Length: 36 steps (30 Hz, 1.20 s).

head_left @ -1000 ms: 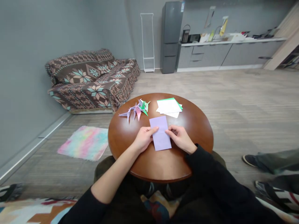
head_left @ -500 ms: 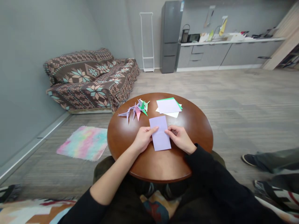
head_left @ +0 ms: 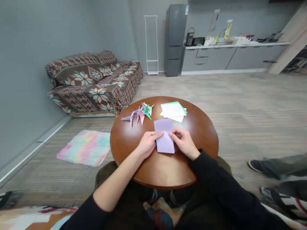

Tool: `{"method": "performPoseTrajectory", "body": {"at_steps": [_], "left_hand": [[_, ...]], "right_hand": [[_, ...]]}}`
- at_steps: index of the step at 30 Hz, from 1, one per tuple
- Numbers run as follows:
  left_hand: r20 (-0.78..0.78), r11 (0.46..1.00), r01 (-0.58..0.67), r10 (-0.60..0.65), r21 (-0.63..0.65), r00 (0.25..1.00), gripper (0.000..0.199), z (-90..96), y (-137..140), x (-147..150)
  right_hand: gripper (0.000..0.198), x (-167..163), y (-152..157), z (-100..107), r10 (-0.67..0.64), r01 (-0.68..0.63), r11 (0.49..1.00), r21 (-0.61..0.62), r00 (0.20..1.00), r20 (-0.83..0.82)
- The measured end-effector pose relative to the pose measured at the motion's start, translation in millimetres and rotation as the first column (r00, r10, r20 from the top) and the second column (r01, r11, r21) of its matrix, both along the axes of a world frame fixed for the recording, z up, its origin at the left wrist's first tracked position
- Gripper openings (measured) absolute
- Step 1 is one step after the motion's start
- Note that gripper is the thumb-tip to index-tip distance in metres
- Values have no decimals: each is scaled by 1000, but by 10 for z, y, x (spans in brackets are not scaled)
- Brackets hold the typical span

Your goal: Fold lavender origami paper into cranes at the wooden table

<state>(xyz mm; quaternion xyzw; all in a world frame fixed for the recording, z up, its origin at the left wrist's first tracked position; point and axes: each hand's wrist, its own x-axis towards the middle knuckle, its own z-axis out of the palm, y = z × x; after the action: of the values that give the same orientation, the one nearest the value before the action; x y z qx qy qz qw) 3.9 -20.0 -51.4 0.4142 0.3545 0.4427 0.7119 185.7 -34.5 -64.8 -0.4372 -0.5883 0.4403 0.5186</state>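
Over the round brown table (head_left: 165,172) I hold a purple sheet of folding paper (head_left: 165,145), folded into an upright rectangle. My left hand (head_left: 149,143) grips its left edge, thumb on the front face. On the opposite edge my right hand (head_left: 183,141) pinches it between thumb and fingers. The paper bends a little across its middle, between the two thumbs. Several folded paper cranes (head_left: 141,116) in purple, pink and green stand at the table's back left. A stack of square paper (head_left: 173,109), white and green, lies behind the held sheet, slightly to the right.
A patterned covered sofa (head_left: 96,80) stands at the back left, with a pastel fluffy rug (head_left: 85,147) on the floor before it. Another person's leg and shoe (head_left: 266,166) show at the right. A fridge (head_left: 177,40) and kitchen counter (head_left: 235,46) line the far wall.
The purple paper has turned slightly more upright and now bends across its middle, looking shorter. Both hands keep their hold and have barely moved. The view has tilted a little.
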Motion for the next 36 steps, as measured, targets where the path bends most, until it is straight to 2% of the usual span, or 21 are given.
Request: {"method": "performPoseTrajectory", "body": {"at_steps": [6,16,20,23,24,25,27,31,33,36], "left_hand": [[16,998,-55,55,23,998,34,-65,41,41],[98,995,-77,83,-63,992,27,15,75,-7],[170,978,-191,203,-84,964,13,83,331,-224],[296,928,-350,372,-127,880,7,135,472,-373],[306,923,-365,386,-126,870,8,144,470,-386],[296,932,-348,363,-101,884,13,146,439,-375],[216,975,-212,221,-67,951,26,128,307,-290],[75,995,-7,14,-99,997,27,48,7,-47],[71,994,-12,20,-110,997,23,19,-36,6],[99,988,-94,106,-120,989,15,28,85,-64]], "right_hand": [[45,-109,32,24,97,-108,985,-135,991,-88],[34,-122,11,3,131,-145,959,-242,989,-75],[26,-79,-63,53,193,-196,935,-294,980,-40],[26,-63,-103,65,202,-205,926,-316,978,-44],[28,-60,-107,64,182,-190,930,-315,982,-54],[30,-57,-105,60,154,-167,935,-313,986,-67],[36,-51,-91,51,93,-118,944,-309,991,-94],[42,-43,-58,37,51,-87,947,-310,991,-125],[42,-44,-53,36,65,-101,944,-314,990,-122],[35,-55,-64,41,111,-138,934,-330,989,-98]]}}
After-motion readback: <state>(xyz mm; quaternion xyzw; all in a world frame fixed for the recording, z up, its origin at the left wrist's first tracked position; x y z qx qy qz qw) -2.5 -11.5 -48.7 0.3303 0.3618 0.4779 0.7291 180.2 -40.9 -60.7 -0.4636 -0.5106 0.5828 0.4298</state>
